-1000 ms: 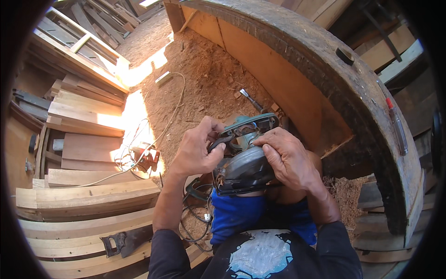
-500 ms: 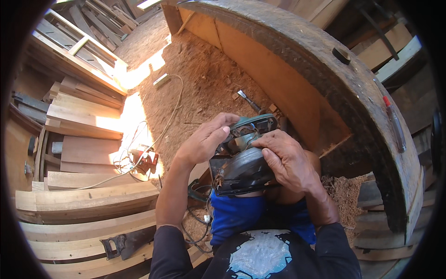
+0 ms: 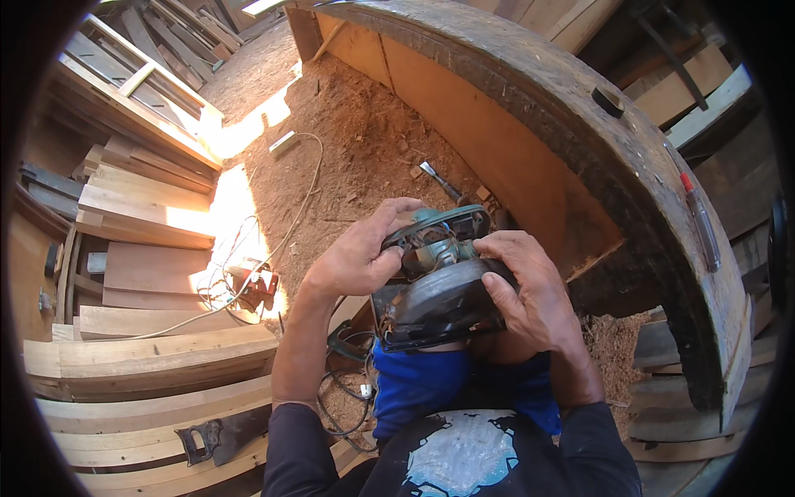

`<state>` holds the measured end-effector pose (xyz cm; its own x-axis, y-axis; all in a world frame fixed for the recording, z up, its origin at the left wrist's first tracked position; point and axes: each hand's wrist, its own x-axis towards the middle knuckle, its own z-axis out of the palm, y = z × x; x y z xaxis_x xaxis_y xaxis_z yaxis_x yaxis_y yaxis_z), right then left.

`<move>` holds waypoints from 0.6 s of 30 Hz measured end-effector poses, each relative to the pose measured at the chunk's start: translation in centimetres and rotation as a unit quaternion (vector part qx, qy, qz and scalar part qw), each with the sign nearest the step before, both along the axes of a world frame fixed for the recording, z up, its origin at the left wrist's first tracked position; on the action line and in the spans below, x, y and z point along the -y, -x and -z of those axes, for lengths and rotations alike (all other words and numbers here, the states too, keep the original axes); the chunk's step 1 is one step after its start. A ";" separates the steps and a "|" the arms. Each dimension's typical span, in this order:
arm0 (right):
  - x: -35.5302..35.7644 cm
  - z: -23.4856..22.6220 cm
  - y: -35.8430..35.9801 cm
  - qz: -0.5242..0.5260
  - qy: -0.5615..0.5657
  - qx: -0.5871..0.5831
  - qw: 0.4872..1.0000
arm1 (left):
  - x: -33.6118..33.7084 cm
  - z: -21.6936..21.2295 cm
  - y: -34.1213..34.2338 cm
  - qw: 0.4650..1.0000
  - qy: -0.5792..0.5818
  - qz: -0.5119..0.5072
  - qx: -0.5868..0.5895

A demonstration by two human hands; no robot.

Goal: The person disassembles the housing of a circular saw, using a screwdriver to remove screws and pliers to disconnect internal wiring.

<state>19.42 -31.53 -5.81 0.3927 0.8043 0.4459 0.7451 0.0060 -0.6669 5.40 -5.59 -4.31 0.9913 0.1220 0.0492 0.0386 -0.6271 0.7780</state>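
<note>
A circular saw [image 3: 443, 296] with a green body and a worn dark blade guard rests on my lap over blue shorts. My left hand [image 3: 358, 251] grips the saw's green handle, its thumb bent toward the inner parts. With its fingertips, my right hand [image 3: 530, 286] touches the green body beside the guard; the thumb lies near the guard's right side. Inner parts show between the handle and the guard. Beyond the saw, a chisel [image 3: 440, 182] lies on the sawdust by the bench.
A curved wooden workbench [image 3: 530, 62] arcs from ahead to my right, bearing a tape roll [image 3: 608, 102] and a red-tipped screwdriver [image 3: 702, 219]. Planks [image 3: 157, 348] are stacked at left, with a handsaw [image 3: 219, 435] on them. A red power tool [image 3: 258, 280] and cables lie on the sawdust-covered floor.
My right fingers have drawn back from the middle of the saw to its right side, showing more of the inner parts. My left hand keeps its hold on the handle.
</note>
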 end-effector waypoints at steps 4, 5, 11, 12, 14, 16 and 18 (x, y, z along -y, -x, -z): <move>2.1 -2.7 0.7 0.024 -0.015 0.038 0.999 | -1.0 1.3 0.3 0.998 0.058 0.012 0.010; 2.8 -3.7 1.0 0.026 -0.014 0.039 0.999 | -1.3 1.6 0.2 0.998 0.060 0.014 0.012; 6.9 -8.5 2.4 0.192 -0.104 0.125 0.968 | -1.6 1.5 -0.4 0.973 0.224 0.014 -0.053; 7.4 -9.1 2.4 0.210 -0.093 0.147 0.962 | -1.8 2.0 -0.6 0.973 0.225 0.018 -0.040; 8.2 -9.9 2.2 0.233 -0.075 0.182 0.952 | -1.9 2.8 -1.1 0.973 0.229 0.027 -0.026; 7.6 -9.5 1.9 0.208 -0.061 0.177 0.960 | -2.4 3.2 -0.3 0.965 0.263 0.010 -0.014; 6.7 -9.1 1.9 0.167 -0.031 0.168 0.971 | -3.2 4.7 0.4 0.959 0.282 0.022 0.023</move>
<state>17.50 -38.27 3.33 0.4517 0.6251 0.6366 0.8874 -0.2415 -0.3926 5.03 -2.41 -8.97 0.9945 0.0997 0.0320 -0.0214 -0.1054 0.9942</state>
